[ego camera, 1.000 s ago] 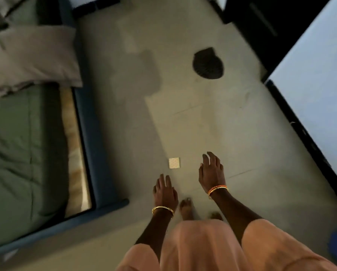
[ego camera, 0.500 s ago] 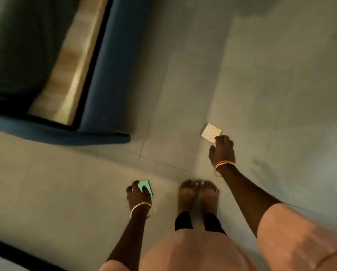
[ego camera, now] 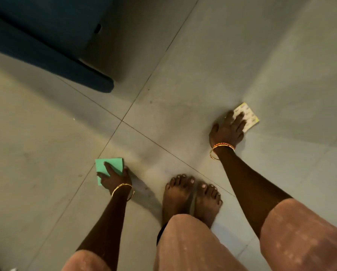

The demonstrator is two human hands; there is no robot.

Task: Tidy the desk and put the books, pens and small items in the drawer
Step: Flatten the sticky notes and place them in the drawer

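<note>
While both hands reach the floor | left hand [ego camera: 114, 178] fingers spread flat on green pad [ego camera: 109, 167] | right hand [ego camera: 229, 130] fingers spread flat on patterned pad [ego camera: 248, 116]

green pad [ego camera: 110, 165]: near edge under left hand [ego camera: 115, 178] | patterned card [ego camera: 248, 115]: print unreadable, part under fingers [ego camera: 240, 119]

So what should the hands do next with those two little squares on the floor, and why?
Probably curl the fingers under each pad's edge and lift both. The left hand lies on the green square paper pad and the right hand on the pale patterned square pad; both pads seem flat on the grey tiled floor, not yet gripped.
</note>
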